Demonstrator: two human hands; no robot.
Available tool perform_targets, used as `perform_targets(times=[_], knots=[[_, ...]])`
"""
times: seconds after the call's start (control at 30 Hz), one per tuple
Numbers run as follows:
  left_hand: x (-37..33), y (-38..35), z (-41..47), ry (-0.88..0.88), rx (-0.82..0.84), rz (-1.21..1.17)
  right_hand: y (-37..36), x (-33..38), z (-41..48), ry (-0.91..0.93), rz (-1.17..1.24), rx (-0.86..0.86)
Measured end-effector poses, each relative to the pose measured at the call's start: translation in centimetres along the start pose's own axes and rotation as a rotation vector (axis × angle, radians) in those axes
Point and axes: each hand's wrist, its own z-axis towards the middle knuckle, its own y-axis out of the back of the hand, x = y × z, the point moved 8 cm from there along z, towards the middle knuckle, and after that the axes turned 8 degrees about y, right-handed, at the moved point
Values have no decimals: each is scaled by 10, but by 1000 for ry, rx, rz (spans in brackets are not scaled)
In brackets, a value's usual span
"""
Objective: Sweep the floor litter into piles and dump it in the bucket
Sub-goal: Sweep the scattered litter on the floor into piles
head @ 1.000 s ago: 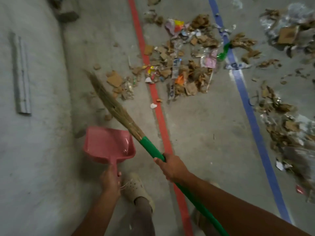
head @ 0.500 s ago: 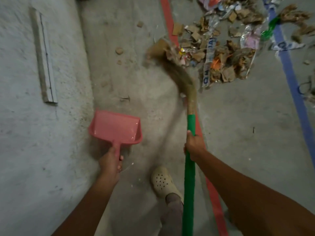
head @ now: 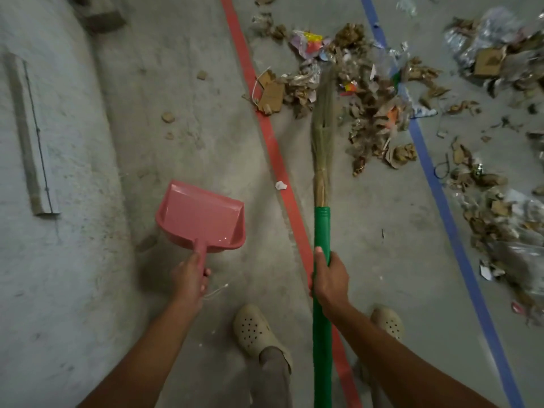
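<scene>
Both hands were gripping tools. The left hand (head: 190, 275) had its fingers curled tight round the thin handle of a pink dustpan (head: 203, 219), thumb laid along the top of the handle. The pan tilted over the concrete floor (head: 182, 113) with a shadow beneath it, its open mouth pointing away from the person and its inside bare.

The right hand (head: 328, 279) was wrapped closed round the green shaft of the broom (head: 322, 225), thumb running up the shaft, a little below where the straw bristles (head: 323, 136) began. The bristles reached forward, their blurred tips in the near edge of the litter pile (head: 368, 95).

That pile was a loose spread of torn brown cardboard, crumpled paper, clear plastic and a few bright wrappers. It lay between the red line (head: 273, 142) and the blue line (head: 426, 160), its left edge touching the red line and its right edge spilling over the blue line. More litter (head: 500, 219) lay scattered to the right of the blue line. One white scrap (head: 280, 185) sat alone beside the red line, near the dustpan. Two pale clogs (head: 254, 328) stood on the floor below the hands.
</scene>
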Motion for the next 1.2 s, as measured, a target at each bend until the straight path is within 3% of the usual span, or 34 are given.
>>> perform_targets(times=[0.13,0.3,0.43,0.57,0.67,0.93,1.2], knots=[[-2,8,1,1,-10,16,-15,-16,-13,15,-159,174],[7,7,5,8,-12,64,-21,-62,1,-176,-357,369],[18,-7,-2,11,31,95,15,-85,32,-235,-298,177],[25,-15,-9,17,66,102,46,-72,35,-258,53,-94],[22,-13,-20,41,72,47,47,-39,16,-161,121,-112],[-10,45,-13,60,-21,-44,-51,45,-24,35,-57,220],[-17,114,39,95,-161,-39,-211,105,-12,161,-542,708]])
